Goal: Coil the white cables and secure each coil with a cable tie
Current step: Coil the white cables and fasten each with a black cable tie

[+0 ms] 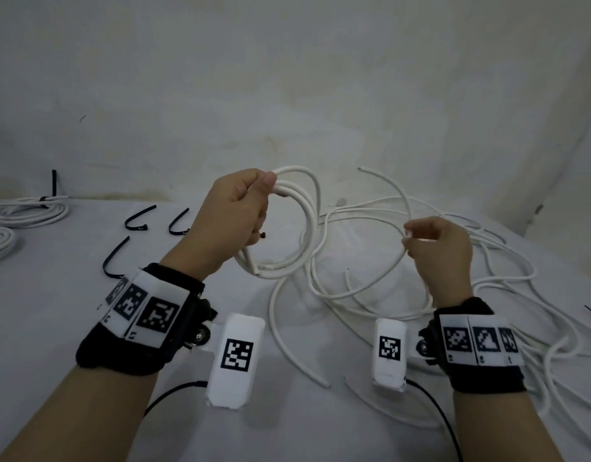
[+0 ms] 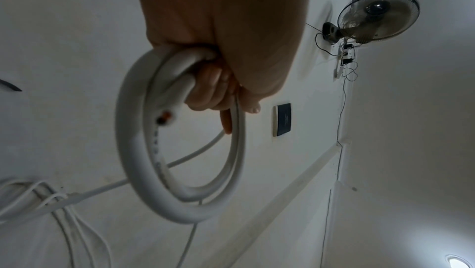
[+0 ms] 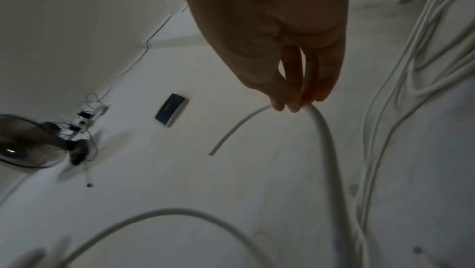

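My left hand is raised above the table and grips a coil of white cable of a few loops; in the left wrist view the coil hangs below the curled fingers. To the right, my right hand pinches the loose run of the same white cable between thumb and fingertips, the cable bending down from them. Several black cable ties lie on the table left of my left hand.
A tangle of loose white cables spreads over the right of the white table. Two coiled cables lie at the far left edge, one bound with a black tie. A wall stands close behind. A fan is mounted on the wall overhead.
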A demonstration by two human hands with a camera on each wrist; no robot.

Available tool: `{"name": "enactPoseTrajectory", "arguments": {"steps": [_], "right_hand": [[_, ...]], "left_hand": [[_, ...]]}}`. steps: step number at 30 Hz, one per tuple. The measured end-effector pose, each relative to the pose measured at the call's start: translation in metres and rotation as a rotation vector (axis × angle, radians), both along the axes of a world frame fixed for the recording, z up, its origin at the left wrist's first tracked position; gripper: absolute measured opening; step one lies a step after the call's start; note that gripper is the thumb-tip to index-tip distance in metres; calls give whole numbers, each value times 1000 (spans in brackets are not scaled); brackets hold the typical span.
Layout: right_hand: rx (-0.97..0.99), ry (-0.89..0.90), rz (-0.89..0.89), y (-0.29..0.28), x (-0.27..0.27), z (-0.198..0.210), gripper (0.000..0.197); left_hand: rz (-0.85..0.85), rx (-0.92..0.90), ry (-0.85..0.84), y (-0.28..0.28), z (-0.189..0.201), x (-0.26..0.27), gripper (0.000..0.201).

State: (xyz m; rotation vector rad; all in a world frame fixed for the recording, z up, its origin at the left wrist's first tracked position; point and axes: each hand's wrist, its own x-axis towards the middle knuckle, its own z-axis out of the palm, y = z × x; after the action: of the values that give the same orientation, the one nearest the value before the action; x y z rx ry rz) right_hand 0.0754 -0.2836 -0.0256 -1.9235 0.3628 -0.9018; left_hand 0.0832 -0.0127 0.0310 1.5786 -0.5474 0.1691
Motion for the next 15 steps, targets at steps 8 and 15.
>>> {"name": "enactPoseTrajectory", "arguments": {"steps": [8,15], "right_hand": [[-370,293,19,-6,6,-6,11],[-328,-129,580,61,-18,22,29]], "left_hand": [[-91,72,34,-7,-3,-6,38],[-177,196,23,-11,0,-13,33]]}}
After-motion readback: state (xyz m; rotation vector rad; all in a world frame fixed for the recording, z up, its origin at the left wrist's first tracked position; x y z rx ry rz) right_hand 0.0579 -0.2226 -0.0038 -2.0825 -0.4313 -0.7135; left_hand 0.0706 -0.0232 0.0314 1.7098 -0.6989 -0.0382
